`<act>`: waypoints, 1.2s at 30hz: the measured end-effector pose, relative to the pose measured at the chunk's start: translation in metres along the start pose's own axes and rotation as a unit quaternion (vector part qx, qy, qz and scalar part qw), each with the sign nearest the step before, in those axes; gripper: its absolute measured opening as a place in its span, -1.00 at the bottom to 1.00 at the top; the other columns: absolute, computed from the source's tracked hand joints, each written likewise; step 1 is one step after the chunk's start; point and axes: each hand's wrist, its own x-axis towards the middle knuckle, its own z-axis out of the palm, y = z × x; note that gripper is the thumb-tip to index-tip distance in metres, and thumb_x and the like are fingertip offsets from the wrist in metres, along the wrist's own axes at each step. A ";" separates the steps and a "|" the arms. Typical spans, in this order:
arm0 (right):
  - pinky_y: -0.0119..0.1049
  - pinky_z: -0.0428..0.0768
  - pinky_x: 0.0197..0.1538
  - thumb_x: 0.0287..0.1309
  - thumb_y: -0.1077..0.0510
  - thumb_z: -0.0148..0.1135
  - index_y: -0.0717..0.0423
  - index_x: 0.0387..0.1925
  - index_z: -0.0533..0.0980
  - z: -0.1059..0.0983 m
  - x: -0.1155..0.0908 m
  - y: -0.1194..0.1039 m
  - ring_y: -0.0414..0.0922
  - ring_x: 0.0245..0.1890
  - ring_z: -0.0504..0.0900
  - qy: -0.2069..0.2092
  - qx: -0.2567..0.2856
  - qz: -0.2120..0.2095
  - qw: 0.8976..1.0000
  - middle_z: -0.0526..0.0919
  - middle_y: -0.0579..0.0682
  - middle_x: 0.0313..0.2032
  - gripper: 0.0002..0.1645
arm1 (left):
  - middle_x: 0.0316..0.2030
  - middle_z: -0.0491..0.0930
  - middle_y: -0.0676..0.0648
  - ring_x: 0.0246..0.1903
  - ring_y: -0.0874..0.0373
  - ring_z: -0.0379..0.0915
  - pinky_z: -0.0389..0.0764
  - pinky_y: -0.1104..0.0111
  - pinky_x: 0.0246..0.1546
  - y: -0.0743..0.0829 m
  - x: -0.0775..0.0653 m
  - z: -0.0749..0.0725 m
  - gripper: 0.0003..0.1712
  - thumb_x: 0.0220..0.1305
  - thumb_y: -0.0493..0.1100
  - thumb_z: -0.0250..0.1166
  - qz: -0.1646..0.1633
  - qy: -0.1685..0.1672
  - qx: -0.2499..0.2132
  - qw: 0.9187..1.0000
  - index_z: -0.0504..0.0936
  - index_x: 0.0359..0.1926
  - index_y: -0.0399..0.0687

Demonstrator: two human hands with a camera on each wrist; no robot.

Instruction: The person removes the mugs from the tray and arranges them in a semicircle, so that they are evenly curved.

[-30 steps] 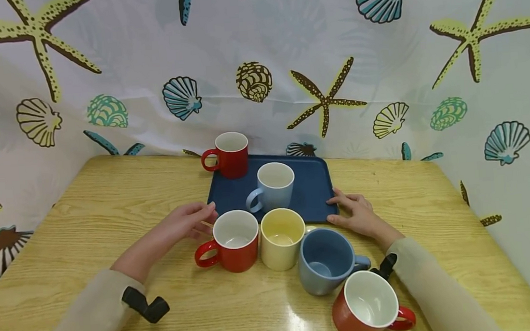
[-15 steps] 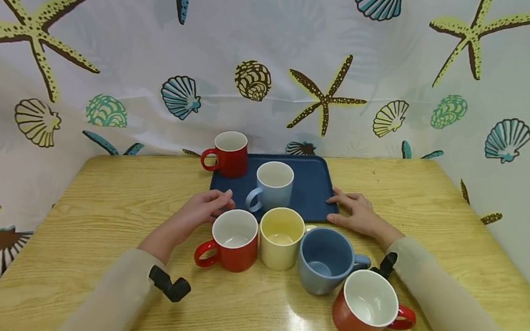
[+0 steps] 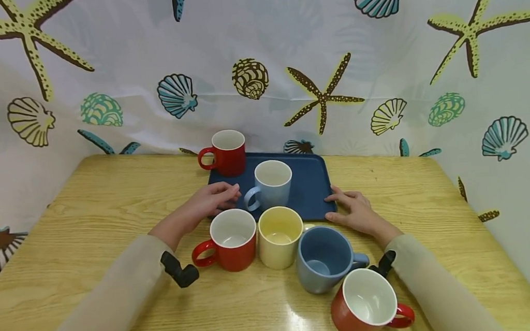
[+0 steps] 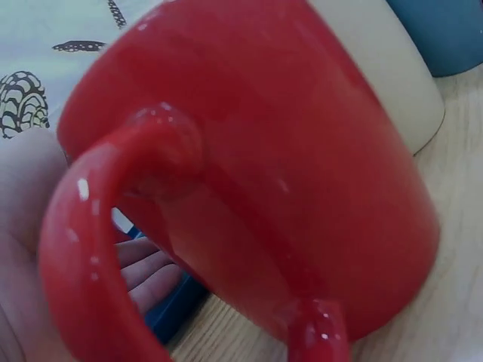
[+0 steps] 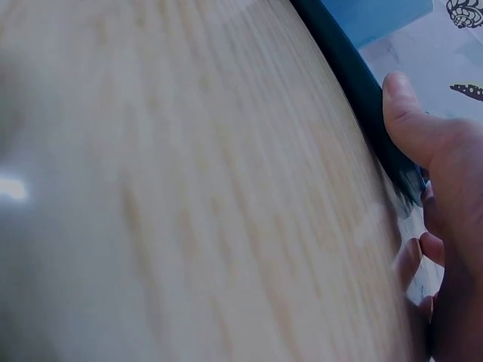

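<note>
While the pale blue mug point(image 3: 276, 191) stands upright on the tray point(image 3: 309, 183), its handle point(image 3: 250, 198) points toward our left hand point(image 3: 213, 198), the nearer one. That hand is relaxed, seemingly empty; our right hand point(image 3: 356, 213) touches the tray's near right corner, though whether it grips we cannot tell.

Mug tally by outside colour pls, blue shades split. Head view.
Red mugs: 3
Yellow mug: 1
Pale blue mug: 1
Darker blue mug: 1
Total: 6
</note>
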 end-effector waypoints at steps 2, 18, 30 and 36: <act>0.20 -0.06 0.21 0.09 -0.26 0.20 -0.09 0.19 0.42 0.000 0.000 0.001 0.11 0.27 0.01 -0.001 -0.002 -0.001 1.000 -0.02 -0.05 0.42 -0.34 | 0.15 0.41 -0.20 0.13 -0.11 0.36 0.46 0.09 0.04 0.002 0.003 0.000 -0.25 0.24 0.35 0.02 0.002 -0.010 0.008 1.000 0.38 0.20 -0.11; 0.15 -0.01 0.22 0.05 -0.39 0.13 -0.16 0.21 0.39 -0.004 0.004 -0.001 0.06 0.26 0.03 -0.028 -0.029 0.013 0.999 -0.05 -0.11 0.43 -0.26 | 0.05 0.47 -0.18 0.06 -0.08 0.41 0.48 0.14 0.02 0.012 0.015 0.001 -0.38 0.31 0.26 0.00 -0.006 -0.067 0.046 0.997 0.43 0.16 -0.07; 0.12 -0.04 0.24 0.05 -0.38 0.13 -0.16 0.20 0.41 -0.004 0.002 0.001 0.04 0.24 0.06 -0.027 -0.035 0.013 0.999 -0.04 -0.11 0.43 -0.27 | -0.04 0.51 -0.16 -0.05 -0.01 0.38 0.49 0.27 -0.06 0.012 0.022 0.004 -0.32 0.29 0.33 -0.05 0.004 -0.101 0.052 0.993 0.52 0.05 -0.13; 0.11 -0.03 0.23 0.07 -0.36 0.13 -0.15 0.20 0.40 -0.005 0.002 0.002 0.04 0.24 0.06 -0.024 -0.035 0.010 0.999 -0.04 -0.11 0.43 -0.29 | -0.07 0.51 -0.15 -0.06 -0.02 0.37 0.48 0.25 -0.04 0.016 0.027 0.005 -0.36 0.32 0.29 -0.05 0.015 -0.118 0.055 0.991 0.54 -0.01 -0.16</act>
